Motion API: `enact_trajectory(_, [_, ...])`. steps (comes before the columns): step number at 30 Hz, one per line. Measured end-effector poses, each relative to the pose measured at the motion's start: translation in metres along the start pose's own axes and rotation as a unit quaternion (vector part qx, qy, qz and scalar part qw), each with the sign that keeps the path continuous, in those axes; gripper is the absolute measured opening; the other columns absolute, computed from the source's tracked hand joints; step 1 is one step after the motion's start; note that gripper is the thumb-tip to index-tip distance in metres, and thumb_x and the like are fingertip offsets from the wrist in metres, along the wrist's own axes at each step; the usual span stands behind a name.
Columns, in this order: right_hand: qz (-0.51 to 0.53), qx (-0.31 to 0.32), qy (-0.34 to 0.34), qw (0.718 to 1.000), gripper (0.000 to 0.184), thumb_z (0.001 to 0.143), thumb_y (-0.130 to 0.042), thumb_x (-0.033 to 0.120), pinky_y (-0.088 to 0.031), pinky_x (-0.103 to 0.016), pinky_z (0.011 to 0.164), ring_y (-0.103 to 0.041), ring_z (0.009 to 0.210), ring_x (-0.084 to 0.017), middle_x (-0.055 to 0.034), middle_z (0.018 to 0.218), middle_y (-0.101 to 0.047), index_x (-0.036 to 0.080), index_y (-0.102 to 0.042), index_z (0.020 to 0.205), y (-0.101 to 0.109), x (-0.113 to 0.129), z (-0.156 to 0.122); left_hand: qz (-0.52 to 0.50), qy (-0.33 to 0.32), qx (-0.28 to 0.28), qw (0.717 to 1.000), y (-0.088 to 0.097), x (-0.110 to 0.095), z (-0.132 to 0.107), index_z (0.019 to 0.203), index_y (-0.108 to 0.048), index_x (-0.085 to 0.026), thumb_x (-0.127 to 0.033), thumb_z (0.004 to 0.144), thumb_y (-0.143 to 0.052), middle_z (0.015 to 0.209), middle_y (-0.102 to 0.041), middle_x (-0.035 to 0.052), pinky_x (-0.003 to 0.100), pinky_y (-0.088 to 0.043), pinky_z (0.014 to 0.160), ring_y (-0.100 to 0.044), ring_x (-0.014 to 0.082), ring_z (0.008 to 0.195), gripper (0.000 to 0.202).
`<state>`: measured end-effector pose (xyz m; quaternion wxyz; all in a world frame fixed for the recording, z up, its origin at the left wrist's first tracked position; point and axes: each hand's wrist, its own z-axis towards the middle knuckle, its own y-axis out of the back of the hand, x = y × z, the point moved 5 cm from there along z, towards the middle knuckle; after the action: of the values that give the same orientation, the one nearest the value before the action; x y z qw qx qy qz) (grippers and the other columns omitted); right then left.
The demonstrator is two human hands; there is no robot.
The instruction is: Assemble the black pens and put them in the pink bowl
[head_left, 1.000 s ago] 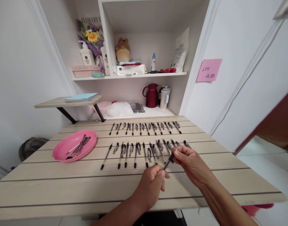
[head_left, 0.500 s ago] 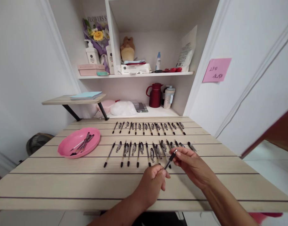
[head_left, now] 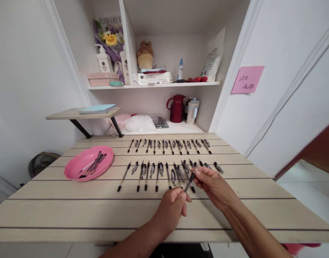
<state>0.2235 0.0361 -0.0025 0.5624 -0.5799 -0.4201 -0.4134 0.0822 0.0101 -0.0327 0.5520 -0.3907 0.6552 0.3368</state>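
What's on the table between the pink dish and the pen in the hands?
In the head view, a row of black pens and loose caps lies on the table between the pink dish and the held pen.

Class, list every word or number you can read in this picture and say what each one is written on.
"FLOWERS S": bouquet wrapping, cut off by the shelf divider.
"250": pink sticky note; the handwriting beneath is unreadable.
Labels too small to read: pump bottle, white box, pouch.
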Motion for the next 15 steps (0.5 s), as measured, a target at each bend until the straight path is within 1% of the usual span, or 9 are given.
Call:
enact_trajectory(3, [-0.09,0.009,0.006,0.996,0.029,0.067,-0.067,0.044,-0.034,-0.025,0.051,-0.049,0.057,-0.013,-0.0024,0.065,-0.061,0.019,-0.068,0.081,0.007,0.007,0.008,-0.003,0.003,-0.009,1.0,0.002,-0.001,0.001,0.077,-0.053,-0.014,-0.034,0.082,-0.038,0.046,-0.043,-0.006,0.021,-0.019,0.045,-0.026,0.0053,0.039,0.025])
enact_trajectory(5, [-0.216,-0.032,0.034,0.975,0.032,0.07,-0.061,0.048,-0.036,-0.028,0.054,-0.054,0.061,-0.017,-0.0045,0.071,-0.064,0.02,-0.067,0.085,0.028,0.02,0.021,-0.008,0.005,-0.011,1.0,0.003,-0.004,0.0,0.077,-0.052,-0.015,-0.034,0.082,-0.038,0.046,-0.042,-0.0063,0.02,-0.019,0.045,-0.025,0.005,0.039,0.025])
enact_trajectory(6, [-0.292,-0.089,0.059,0.951,0.032,0.07,-0.059,0.048,-0.037,-0.03,0.055,-0.055,0.063,-0.019,-0.0052,0.073,-0.065,0.02,-0.066,0.082,0.045,0.029,0.028,-0.01,0.006,-0.01,1.0,0.004,-0.006,-0.001,0.077,-0.052,-0.014,-0.035,0.082,-0.038,0.046,-0.042,-0.0064,0.02,-0.019,0.045,-0.025,0.0049,0.039,0.025])
enact_trajectory(7, [-0.385,-0.145,0.074,0.908,0.029,0.068,-0.06,0.047,-0.037,-0.032,0.057,-0.056,0.065,-0.021,-0.0063,0.073,-0.065,0.02,-0.066,0.077,0.063,0.037,0.036,-0.011,0.008,-0.01,1.0,0.004,-0.008,-0.001,0.077,-0.052,-0.014,-0.035,0.082,-0.038,0.046,-0.042,-0.0064,0.02,-0.018,0.044,-0.025,0.0047,0.038,0.026])
enact_trajectory(9, [-0.547,-0.218,0.059,0.806,0.024,0.066,-0.061,0.042,-0.037,-0.035,0.06,-0.058,0.074,-0.027,-0.0103,0.074,-0.065,0.019,-0.065,0.073,0.095,0.045,0.051,-0.015,0.011,-0.008,1.0,0.005,-0.011,-0.002,0.079,-0.053,-0.014,-0.035,0.082,-0.038,0.047,-0.042,-0.0064,0.021,-0.018,0.044,-0.024,0.0046,0.038,0.026])
enact_trajectory(10, [-0.587,-0.241,0.039,0.772,0.022,0.064,-0.062,0.039,-0.037,-0.037,0.062,-0.058,0.079,-0.03,-0.0124,0.075,-0.066,0.019,-0.064,0.073,0.11,0.045,0.058,-0.016,0.013,-0.006,1.0,0.005,-0.012,-0.003,0.08,-0.053,-0.014,-0.035,0.082,-0.038,0.047,-0.042,-0.0064,0.021,-0.018,0.044,-0.024,0.0046,0.038,0.026])
enact_trajectory(11, [-0.603,-0.251,0.021,0.757,0.019,0.061,-0.064,0.035,-0.037,-0.037,0.063,-0.058,0.083,-0.032,-0.0139,0.077,-0.065,0.019,-0.064,0.071,0.123,0.043,0.064,-0.016,0.014,-0.004,1.0,0.006,-0.013,-0.002,0.083,-0.054,-0.013,-0.035,0.082,-0.038,0.048,-0.043,-0.0064,0.021,-0.018,0.044,-0.024,0.0046,0.038,0.027])
enact_trajectory(13, [-0.591,-0.253,0.003,0.766,0.013,0.056,-0.066,0.027,-0.037,-0.038,0.064,-0.057,0.085,-0.034,-0.0143,0.075,-0.065,0.019,-0.061,0.065,0.14,0.036,0.073,-0.011,0.013,0.001,1.0,0.007,-0.014,0.0,0.088,-0.055,-0.012,-0.035,0.082,-0.038,0.048,-0.043,-0.0063,0.021,-0.018,0.045,-0.023,0.0048,0.039,0.029])
enact_trajectory(15, [-0.559,-0.245,0.005,0.793,0.011,0.053,-0.067,0.024,-0.037,-0.038,0.064,-0.058,0.081,-0.032,-0.0115,0.068,-0.064,0.02,-0.059,0.059,0.146,0.03,0.077,-0.004,0.009,0.006,1.0,0.009,-0.017,0.004,0.095,-0.056,-0.012,-0.035,0.082,-0.038,0.048,-0.044,-0.0063,0.021,-0.018,0.045,-0.023,0.005,0.039,0.032])
